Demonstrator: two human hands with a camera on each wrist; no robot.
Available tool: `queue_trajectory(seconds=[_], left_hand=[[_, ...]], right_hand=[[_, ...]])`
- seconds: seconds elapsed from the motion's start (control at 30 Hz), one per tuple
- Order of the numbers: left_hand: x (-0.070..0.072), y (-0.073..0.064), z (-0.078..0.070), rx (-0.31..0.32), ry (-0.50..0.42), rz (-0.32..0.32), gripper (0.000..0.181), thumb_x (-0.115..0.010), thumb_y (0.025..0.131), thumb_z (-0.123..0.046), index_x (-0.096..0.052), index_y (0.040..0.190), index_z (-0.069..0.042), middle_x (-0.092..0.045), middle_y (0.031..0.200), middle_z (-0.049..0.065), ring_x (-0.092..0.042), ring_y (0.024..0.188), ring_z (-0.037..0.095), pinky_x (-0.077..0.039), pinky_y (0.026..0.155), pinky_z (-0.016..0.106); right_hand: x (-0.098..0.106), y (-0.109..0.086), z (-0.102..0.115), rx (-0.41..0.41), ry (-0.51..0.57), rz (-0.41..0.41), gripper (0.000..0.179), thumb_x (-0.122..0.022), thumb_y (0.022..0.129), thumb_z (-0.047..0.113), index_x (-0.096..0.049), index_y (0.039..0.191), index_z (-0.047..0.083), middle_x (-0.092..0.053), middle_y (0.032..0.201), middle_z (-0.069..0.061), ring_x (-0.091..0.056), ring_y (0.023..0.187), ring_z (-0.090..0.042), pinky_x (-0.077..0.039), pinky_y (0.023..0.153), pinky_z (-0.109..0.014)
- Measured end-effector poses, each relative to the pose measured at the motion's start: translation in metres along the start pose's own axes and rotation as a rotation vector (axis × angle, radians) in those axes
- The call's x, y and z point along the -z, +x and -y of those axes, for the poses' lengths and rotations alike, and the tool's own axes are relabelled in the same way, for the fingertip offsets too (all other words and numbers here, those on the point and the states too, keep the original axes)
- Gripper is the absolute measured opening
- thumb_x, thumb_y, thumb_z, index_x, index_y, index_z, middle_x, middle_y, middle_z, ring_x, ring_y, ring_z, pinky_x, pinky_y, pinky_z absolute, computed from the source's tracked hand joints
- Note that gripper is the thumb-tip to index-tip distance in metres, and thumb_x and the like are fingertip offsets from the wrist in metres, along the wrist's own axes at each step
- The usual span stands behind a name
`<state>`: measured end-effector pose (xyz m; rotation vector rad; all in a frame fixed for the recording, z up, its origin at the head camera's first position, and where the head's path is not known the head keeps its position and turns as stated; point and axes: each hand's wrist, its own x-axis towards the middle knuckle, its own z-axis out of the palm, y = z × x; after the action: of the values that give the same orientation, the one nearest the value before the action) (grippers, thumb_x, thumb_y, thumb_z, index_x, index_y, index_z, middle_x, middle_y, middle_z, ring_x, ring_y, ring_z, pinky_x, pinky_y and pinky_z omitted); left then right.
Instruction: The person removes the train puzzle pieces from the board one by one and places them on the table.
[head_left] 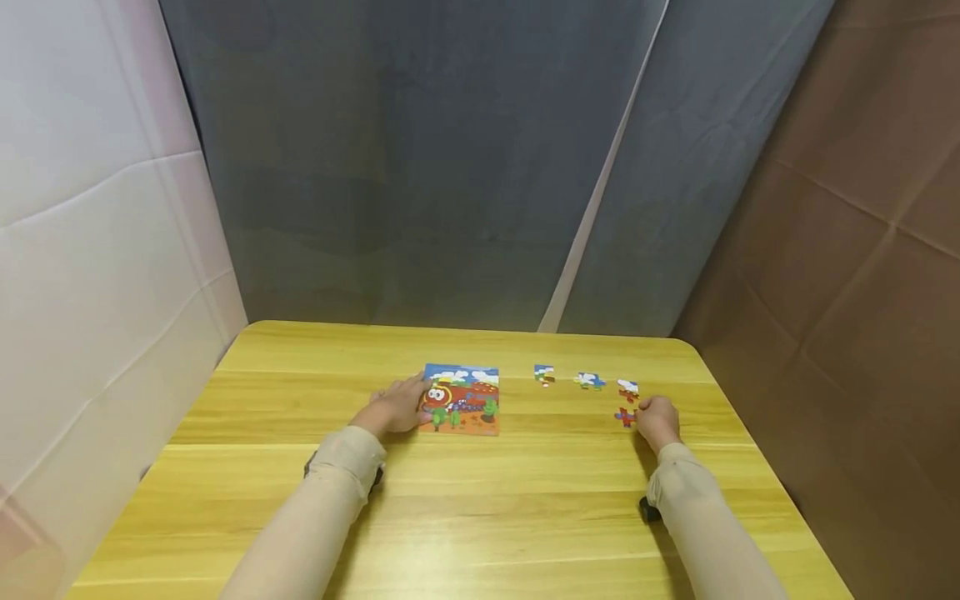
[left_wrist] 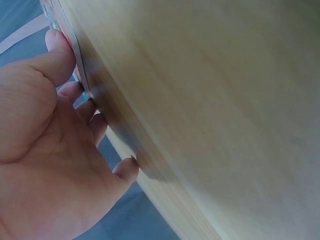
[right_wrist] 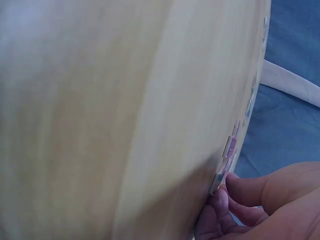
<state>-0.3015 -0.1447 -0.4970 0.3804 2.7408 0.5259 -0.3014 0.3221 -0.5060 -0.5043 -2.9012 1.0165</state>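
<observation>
A: Starting with the head view, how do the hands stand?

B: Well apart. The left hand [head_left: 393,408] rests with spread fingers at the left edge of a square, flat, glossy-looking picture with a big-eyed red engine [head_left: 465,402]. The right hand [head_left: 660,421] pinches a small red and blue jigsaw piece with knobbed sides [head_left: 625,417], off to the picture's right on the yellow wood-grained worktop [head_left: 480,517]

A: Anything to avoid there?

B: The white and red jigsaw piece [head_left: 628,389] sits just beyond it, so I'd lift straight up. A white and blue knobbed piece [head_left: 589,381] and a blue-topped piece [head_left: 543,375] lie nearer the picture

A: And the left wrist view?

B: The thumb [left_wrist: 61,57] lies at the picture's thin, straight edge. Light pressure should steady it; shoving could skew it

A: The right wrist view?

B: Thumb and fingertips meet at the piece's thin rim; how firmly, I can't tell. I'd hold it by the sides, print upward, and spare the knobs any bending
</observation>
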Motion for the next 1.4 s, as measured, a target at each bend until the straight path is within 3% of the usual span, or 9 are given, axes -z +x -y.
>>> queue_trajectory(seconds=[0.3,0.4,0.53,0.67,0.9,1.1,1.4], left_hand=[[-0.008,0.005,0.003,0.029,-0.002,0.003,0.073,-0.059,0.103,-0.035,-0.025,0.162,-0.009,-0.011,0.170,0.013,-0.017,0.152,0.043,-0.016,0.115,0.072],[-0.009,0.006,0.003,0.038,-0.008,-0.005,0.073,-0.060,0.102,-0.034,-0.026,0.161,-0.008,-0.011,0.170,0.014,-0.017,0.152,0.043,-0.016,0.114,0.073],[-0.008,0.005,0.001,0.057,-0.006,-0.010,0.072,-0.061,0.102,-0.032,-0.027,0.161,-0.008,-0.011,0.170,0.014,-0.016,0.152,0.043,-0.016,0.114,0.074],[-0.008,0.004,-0.001,0.068,-0.015,-0.020,0.071,-0.061,0.102,-0.030,-0.027,0.161,-0.007,-0.012,0.169,0.015,-0.017,0.152,0.042,-0.013,0.114,0.075],[-0.005,-0.001,-0.007,0.076,-0.009,-0.005,0.071,-0.059,0.103,-0.031,-0.026,0.161,-0.008,-0.010,0.170,0.014,-0.016,0.152,0.042,-0.013,0.115,0.074],[-0.002,-0.003,-0.011,0.081,0.002,0.002,0.070,-0.058,0.104,-0.031,-0.025,0.161,-0.008,-0.010,0.170,0.014,-0.016,0.153,0.042,-0.014,0.116,0.072],[-0.002,-0.003,-0.012,0.080,-0.016,-0.009,0.070,-0.060,0.103,-0.032,-0.028,0.161,-0.007,-0.013,0.169,0.016,-0.017,0.152,0.043,-0.016,0.115,0.072]], right_hand=[[0.002,0.001,0.008,-0.011,-0.039,-0.027,0.032,-0.050,0.094,0.004,-0.064,0.119,-0.009,-0.064,0.123,-0.028,-0.060,0.109,-0.045,-0.050,0.092,-0.050],[0.001,0.000,0.019,-0.008,-0.008,-0.023,0.038,-0.046,0.093,0.000,-0.061,0.127,-0.008,-0.062,0.127,-0.029,-0.060,0.103,-0.042,-0.052,0.084,-0.046],[-0.002,-0.003,0.037,-0.010,0.134,0.015,0.036,-0.046,0.099,0.001,-0.056,0.133,-0.008,-0.060,0.127,-0.029,-0.064,0.084,-0.030,-0.054,0.066,-0.036],[-0.005,-0.006,0.051,-0.006,0.223,0.046,0.036,-0.046,0.102,0.005,-0.055,0.134,-0.008,-0.058,0.128,-0.029,-0.062,0.073,-0.026,-0.054,0.058,-0.033],[-0.010,-0.009,0.065,0.009,0.238,0.045,0.033,-0.051,0.101,0.003,-0.059,0.130,-0.010,-0.059,0.127,-0.029,-0.059,0.097,-0.033,-0.052,0.069,-0.033],[-0.013,-0.006,0.071,0.011,0.259,0.058,0.033,-0.052,0.102,0.004,-0.060,0.131,-0.008,-0.060,0.128,-0.027,-0.059,0.102,-0.033,-0.051,0.071,-0.033],[-0.018,-0.010,0.082,0.047,0.283,0.094,0.033,-0.050,0.104,0.006,-0.058,0.131,-0.011,-0.059,0.129,-0.030,-0.058,0.115,-0.040,-0.051,0.093,-0.047]])
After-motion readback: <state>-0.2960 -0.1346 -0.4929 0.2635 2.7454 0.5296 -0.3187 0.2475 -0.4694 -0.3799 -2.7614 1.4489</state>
